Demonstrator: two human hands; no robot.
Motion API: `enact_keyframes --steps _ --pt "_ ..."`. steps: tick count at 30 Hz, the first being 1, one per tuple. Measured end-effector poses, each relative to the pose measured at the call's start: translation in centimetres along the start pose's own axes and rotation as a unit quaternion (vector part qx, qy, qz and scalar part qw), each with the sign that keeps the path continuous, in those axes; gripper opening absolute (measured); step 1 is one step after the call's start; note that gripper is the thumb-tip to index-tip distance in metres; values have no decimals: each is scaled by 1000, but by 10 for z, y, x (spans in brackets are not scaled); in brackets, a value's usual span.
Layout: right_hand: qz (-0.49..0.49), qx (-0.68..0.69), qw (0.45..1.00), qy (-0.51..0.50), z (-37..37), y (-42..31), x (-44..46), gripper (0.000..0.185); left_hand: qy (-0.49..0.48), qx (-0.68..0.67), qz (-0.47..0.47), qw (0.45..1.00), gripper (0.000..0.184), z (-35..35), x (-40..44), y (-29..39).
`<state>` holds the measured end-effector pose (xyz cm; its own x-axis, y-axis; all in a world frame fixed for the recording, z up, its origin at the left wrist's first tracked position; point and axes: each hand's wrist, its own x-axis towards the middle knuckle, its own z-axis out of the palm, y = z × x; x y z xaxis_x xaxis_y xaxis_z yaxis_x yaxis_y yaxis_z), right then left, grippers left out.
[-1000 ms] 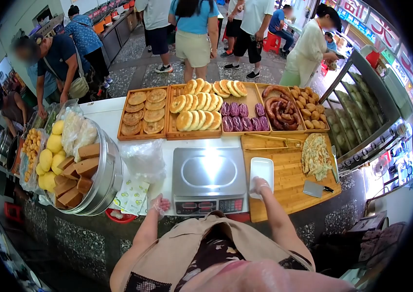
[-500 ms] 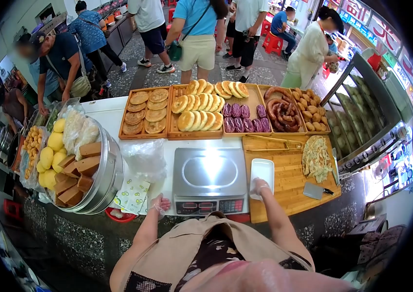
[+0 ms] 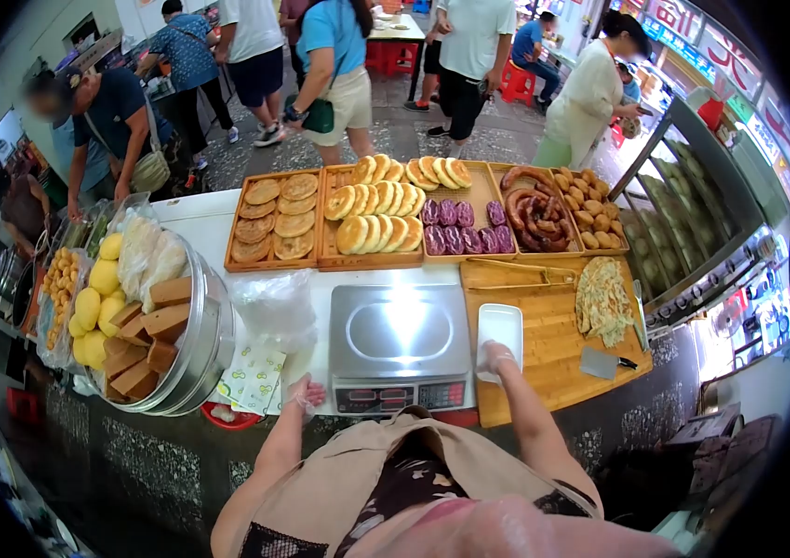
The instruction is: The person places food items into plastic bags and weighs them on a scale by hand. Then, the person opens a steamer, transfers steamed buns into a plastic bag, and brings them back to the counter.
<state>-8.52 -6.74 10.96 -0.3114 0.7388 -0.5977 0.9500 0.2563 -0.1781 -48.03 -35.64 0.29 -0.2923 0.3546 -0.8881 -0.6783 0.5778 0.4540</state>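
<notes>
My right hand (image 3: 497, 361), in a clear plastic glove, grips the near left end of a white rectangular tray (image 3: 504, 323) on the wooden cutting board (image 3: 544, 372). Nothing lies in the tray. My left hand (image 3: 306, 394), also gloved, rests open at the counter's near edge, beside a digital scale (image 3: 400, 339). The metal plate of the scale bears nothing. Thin clear plastic bags (image 3: 276, 302) and a sheet of patterned paper (image 3: 254, 377) lie just beyond my left hand.
Wooden trays of flatbreads (image 3: 269, 219), round cakes (image 3: 378, 209), purple rolls (image 3: 465, 228) and sausages (image 3: 539, 214) line the far side. A cleaver (image 3: 600, 363) and tongs (image 3: 521, 272) lie on the board. At left stands a steel steamer (image 3: 214, 344); several people stand beyond the counter.
Both hands stay in place. Beyond the counter, the person in the blue top has shifted left, uncovering a table behind. The camera view has moved very slightly.
</notes>
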Motion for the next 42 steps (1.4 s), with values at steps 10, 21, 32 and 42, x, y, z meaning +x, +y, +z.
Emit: enact_keyframes --steps 10,21,32,42 --pt "11 4 1000 22 8 6 8 59 6 -2 0 1000 51 1 -2 1" --pt "9 37 999 23 5 6 0 49 -20 -18 37 999 50 -2 6 -5" --pt "226 296 898 233 106 83 2 22 -51 -70 61 994 48 4 -36 -39" --pt "29 574 772 271 69 256 -161 19 -216 314 360 852 25 326 -227 -130"
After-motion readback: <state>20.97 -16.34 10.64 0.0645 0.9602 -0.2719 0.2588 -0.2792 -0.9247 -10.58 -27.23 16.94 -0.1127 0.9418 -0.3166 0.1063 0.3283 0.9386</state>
